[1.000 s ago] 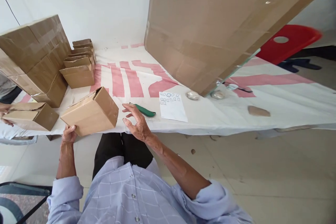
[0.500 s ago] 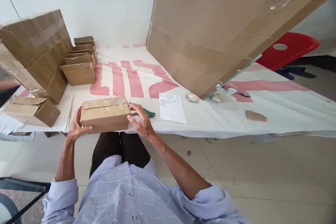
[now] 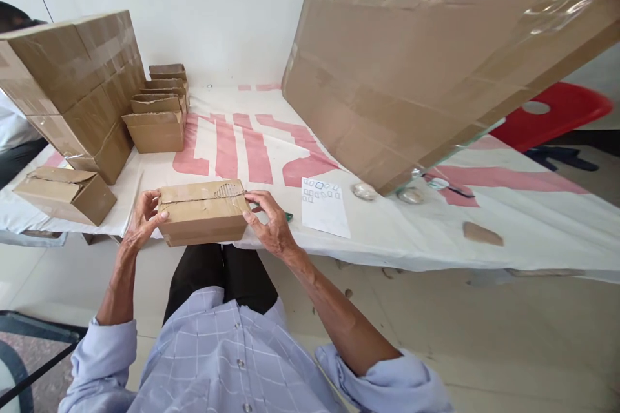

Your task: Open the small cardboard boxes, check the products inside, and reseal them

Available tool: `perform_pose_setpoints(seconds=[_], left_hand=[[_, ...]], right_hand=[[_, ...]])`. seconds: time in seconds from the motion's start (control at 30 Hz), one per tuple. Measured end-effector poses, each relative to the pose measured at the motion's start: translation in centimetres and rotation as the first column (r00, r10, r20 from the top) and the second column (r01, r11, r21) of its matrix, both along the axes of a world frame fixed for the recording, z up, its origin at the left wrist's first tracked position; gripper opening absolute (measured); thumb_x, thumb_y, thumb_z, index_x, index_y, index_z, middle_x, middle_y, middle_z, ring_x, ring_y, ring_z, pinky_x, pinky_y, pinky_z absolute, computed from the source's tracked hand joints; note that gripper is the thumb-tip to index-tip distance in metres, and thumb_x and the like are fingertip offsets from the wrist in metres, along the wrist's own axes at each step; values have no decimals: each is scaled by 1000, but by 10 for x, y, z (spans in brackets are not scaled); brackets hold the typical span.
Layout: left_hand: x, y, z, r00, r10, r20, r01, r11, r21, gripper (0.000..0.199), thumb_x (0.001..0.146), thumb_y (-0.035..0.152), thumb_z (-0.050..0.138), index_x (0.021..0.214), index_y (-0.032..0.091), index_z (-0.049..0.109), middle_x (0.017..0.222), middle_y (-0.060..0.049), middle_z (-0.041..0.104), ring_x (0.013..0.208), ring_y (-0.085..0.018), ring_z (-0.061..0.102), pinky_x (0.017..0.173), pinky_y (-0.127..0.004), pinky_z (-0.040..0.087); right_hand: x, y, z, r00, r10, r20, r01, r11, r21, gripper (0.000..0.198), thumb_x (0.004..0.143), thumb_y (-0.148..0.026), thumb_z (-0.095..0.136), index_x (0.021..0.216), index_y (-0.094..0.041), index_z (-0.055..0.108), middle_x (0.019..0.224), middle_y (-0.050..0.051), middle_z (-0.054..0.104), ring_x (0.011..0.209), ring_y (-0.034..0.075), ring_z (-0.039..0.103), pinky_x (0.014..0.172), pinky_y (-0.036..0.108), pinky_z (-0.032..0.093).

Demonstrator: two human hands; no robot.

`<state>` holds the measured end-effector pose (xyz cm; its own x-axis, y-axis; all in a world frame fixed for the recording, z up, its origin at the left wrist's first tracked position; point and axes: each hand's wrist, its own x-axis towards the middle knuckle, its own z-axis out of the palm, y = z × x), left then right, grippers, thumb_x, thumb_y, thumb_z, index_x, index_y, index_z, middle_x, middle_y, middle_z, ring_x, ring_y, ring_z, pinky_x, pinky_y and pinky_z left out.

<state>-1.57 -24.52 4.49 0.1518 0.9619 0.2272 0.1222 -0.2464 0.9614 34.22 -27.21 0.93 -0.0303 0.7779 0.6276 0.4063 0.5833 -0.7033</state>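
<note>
A closed brown cardboard box (image 3: 203, 213) is at the table's front edge, just above my lap. A seam runs along its top, with a torn, ridged patch near the right end. My left hand (image 3: 144, 219) grips its left end, thumb on the front upper corner. At the other end, my right hand (image 3: 270, 222) holds the box with the fingers at the top edge and the thumb on the side. Partly hidden behind my right hand lies a green-handled tool (image 3: 289, 216). A paper sheet (image 3: 325, 208) with small drawn squares rests to its right.
Stacked taped boxes (image 3: 80, 77) stand at left, beside a row of open boxes (image 3: 155, 132). One more box (image 3: 68, 193) sits nearer. A large cardboard panel (image 3: 387, 77) leans at right, near tape rolls (image 3: 363, 191) and a cardboard scrap (image 3: 483, 233). Another person (image 3: 17, 129) is partly visible far left.
My view has shifted a little, so the table things appear farther right. Both hands stay on the box, its front face now slightly more tilted into view. More of the other person shows at left.
</note>
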Motion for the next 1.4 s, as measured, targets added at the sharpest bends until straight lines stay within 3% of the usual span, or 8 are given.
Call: perform_pose_setpoints(seconds=[0.3, 0.8, 1.03, 1.23, 1.4], left_hand=[[7, -7, 11, 999, 46, -15, -47, 998, -40, 58, 69, 46, 99, 106, 25, 59, 132, -7, 74, 128, -33, 74, 102, -42, 59], [11, -12, 11, 998, 56, 37, -54, 997, -48, 54, 68, 46, 102, 100, 22, 66, 155, -12, 71, 135, -38, 72, 107, -49, 62], [11, -18, 15, 999, 22, -23, -23, 1000, -13, 55, 77, 54, 98, 121, 25, 82, 163, -11, 63, 146, -43, 65, 115, -51, 61], [8, -17, 12, 996, -22, -89, 25, 999, 34, 57, 82, 55, 94, 131, 31, 81, 159, -10, 61, 149, -41, 61, 117, -50, 59], [5, -17, 14, 978, -45, -202, 55, 998, 43, 74, 82, 59, 92, 149, 35, 71, 160, -10, 56, 154, -42, 54, 124, -54, 52]], right_hand=[[-2, -3, 1, 999, 4, -44, -5, 999, -32, 26, 102, -44, 70, 122, -27, 72, 131, 13, 73, 123, 32, 72, 86, 45, 69], [-5, 2, -1, 990, -1, -140, -18, 991, -131, 29, 99, -48, 74, 118, -26, 72, 139, 15, 71, 129, 32, 71, 90, 44, 70], [-2, 6, -3, 971, 36, -235, -74, 985, -156, 31, 96, -49, 77, 116, -26, 75, 142, 14, 71, 130, 32, 72, 95, 46, 68], [-3, 5, -1, 972, 23, -233, -68, 980, -185, 31, 95, -49, 76, 116, -26, 75, 144, 14, 71, 132, 32, 71, 96, 46, 67], [-5, 3, 5, 967, 15, -253, -71, 974, -214, 30, 91, -48, 79, 113, -27, 75, 142, 13, 71, 133, 32, 69, 97, 45, 66]])
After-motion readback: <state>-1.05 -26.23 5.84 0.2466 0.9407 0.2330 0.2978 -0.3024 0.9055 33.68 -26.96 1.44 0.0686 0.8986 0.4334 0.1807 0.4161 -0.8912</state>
